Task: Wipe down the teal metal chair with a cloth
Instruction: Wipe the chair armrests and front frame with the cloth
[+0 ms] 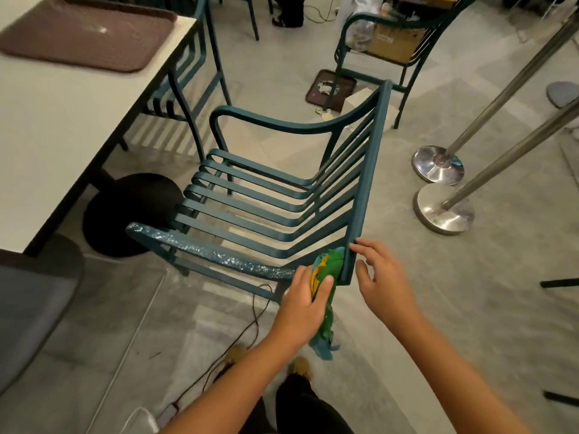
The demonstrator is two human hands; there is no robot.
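left hand [305,300] grips green-yellow cloth [333,263] against teal chair [371,170] backrest corner, right hand [382,278] just beside, fingers loosely spread

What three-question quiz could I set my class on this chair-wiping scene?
1. True or false: the left hand grips the cloth.
2. Which part of the teal chair bears white specks? A. the near armrest B. the far armrest C. the seat slats
3. Fill in: the brown tray lies on the white ____.

Key: 1 true; 2 A; 3 table.
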